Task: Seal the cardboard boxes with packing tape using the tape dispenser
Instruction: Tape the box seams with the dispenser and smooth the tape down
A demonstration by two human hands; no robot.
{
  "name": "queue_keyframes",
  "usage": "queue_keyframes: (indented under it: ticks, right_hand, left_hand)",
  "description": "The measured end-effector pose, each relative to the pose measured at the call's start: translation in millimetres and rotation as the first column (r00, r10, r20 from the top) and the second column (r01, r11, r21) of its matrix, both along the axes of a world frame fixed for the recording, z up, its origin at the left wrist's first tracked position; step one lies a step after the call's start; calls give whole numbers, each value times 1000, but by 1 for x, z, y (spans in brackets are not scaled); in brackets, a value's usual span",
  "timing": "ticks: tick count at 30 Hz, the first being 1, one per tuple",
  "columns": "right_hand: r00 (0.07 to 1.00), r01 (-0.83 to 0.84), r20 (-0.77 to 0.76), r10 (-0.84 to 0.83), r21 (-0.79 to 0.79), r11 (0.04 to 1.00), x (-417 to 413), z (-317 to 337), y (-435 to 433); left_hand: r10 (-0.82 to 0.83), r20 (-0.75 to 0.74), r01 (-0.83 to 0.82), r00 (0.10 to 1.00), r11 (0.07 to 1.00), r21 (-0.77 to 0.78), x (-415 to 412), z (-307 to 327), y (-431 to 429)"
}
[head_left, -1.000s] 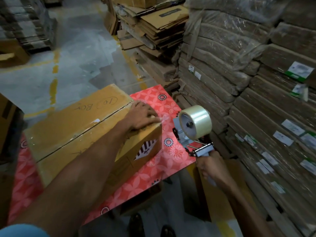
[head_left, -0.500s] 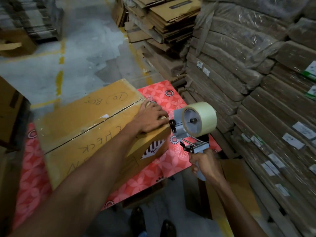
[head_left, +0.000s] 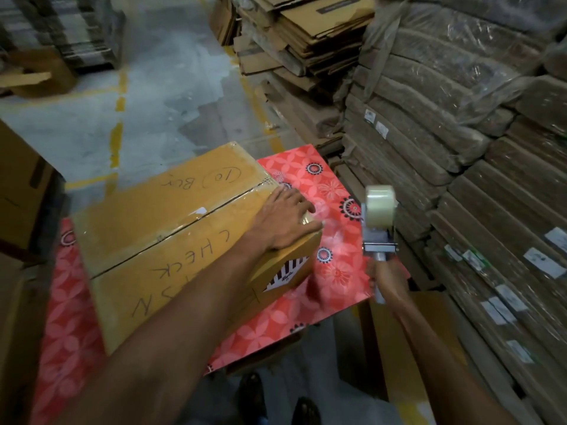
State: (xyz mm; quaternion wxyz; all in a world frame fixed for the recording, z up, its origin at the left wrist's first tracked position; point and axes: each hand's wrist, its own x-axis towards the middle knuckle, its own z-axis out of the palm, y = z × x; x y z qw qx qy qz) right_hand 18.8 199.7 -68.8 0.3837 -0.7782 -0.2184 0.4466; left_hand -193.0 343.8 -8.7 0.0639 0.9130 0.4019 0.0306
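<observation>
So the box (head_left: 171, 240) sits centre-left in the frame, lying on a red flowery sheet (head_left: 337, 271), closed flaps up with marker scribbles on top. There's a shiny strip along the middle seam, so I reckon that run of tape is on and the ends or the next box are what's left.

The left hand (head_left: 285, 222) lies flat on the right end of the box top, fingers straight and a bit spread, reaching the corner. It's pressing, not gripping anything. The right hand (head_left: 388, 277) is wrapped tight round the handle of the tape dispenser (head_left: 379, 237), centre-right and clear of the box, with the roll (head_left: 380, 205) pointing up. Behind it, bundles of flat cardboard (head_left: 460, 148) fill the right side.

Handling-wise, my guess is the box is stiff at the edges but the flaps sag in the middle, so press near the seam and corners like that left hand does. Can't tell how heavy it is. The dispenser is rigid and only wants holding by the handle, since the cutter at the front bites. The tape itself is thin, sticky and loves folding onto itself, so I'd start it on the end face and pull it taut
</observation>
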Motion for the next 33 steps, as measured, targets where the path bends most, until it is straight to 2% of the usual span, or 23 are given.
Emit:
queue_keyframes:
  ticks: [1,2,6,9,11,12,13,14,16,18,20,22,23,24,25,27,29,31,33]
  right_hand:
    - [987,-58,146,68,-70,996,4,-8,7]
    - [967,-93,225,119,-123,988,8,-19,15]
    - [883,-204,371,288,-248,947,3,-47,34]
    - [796,-267,450,404,-338,902,3,-74,43]
    - [662,-342,510,550,-447,827,20,-103,52]
    - [562,-369,537,629,-517,772,27,-107,58]
    - [481,-356,589,649,-546,759,28,-93,65]
    - [433,-322,639,635,-549,772,24,-71,76]
    - [287,-274,798,530,-462,843,-7,12,99]
    - [163,-361,890,425,-347,865,-41,66,141]
    - [188,-541,890,417,-260,800,-87,97,184]
    - [252,-756,850,463,-126,643,-132,104,225]
    - [252,-828,829,499,-82,555,-151,102,244]
    - [206,-873,826,524,-87,481,-166,97,260]
    - [147,-886,831,537,-131,445,-179,91,272]
    - [45,-883,844,534,-217,416,-193,77,285]
    - [-9,-858,847,532,-279,431,-198,71,285]
    - [23,-849,853,521,-259,461,-198,69,284]
    - [44,-860,844,535,-241,450,-197,67,284]
  left_hand:
    - [20,-13,-20,1000,1000,4,0,1,-3]
    - [33,-26,-33,999,999,9,1,2,-5]
    - [27,-46,-26,999,1000,16,2,0,-12]
    - [14,10,-14,1000,999,-43,-1,-1,-9]
    - [22,111,-12,994,996,-86,-9,0,-1]
    - [46,160,-30,986,995,-99,-16,1,7]
    - [93,198,-74,976,992,-102,-25,3,17]
    - [160,225,-141,961,985,-100,-37,4,30]
    - [299,219,-288,929,954,-79,-65,3,63]
    - [401,148,-401,904,916,-32,-91,4,98]
    - [456,112,-451,883,890,-71,-109,9,128]
    - [440,78,-432,894,896,-102,-119,12,153]
    - [423,74,-415,903,904,-104,-122,12,163]
    - [404,86,-394,911,912,-111,-125,12,172]
    - [381,108,-370,918,922,-114,-127,9,179]
    - [363,117,-354,924,931,-91,-131,0,186]
    - [371,79,-367,925,928,-58,-133,-7,188]
    - [372,73,-369,925,928,-52,-131,-6,187]
    - [362,84,-359,928,932,-49,-131,-4,186]
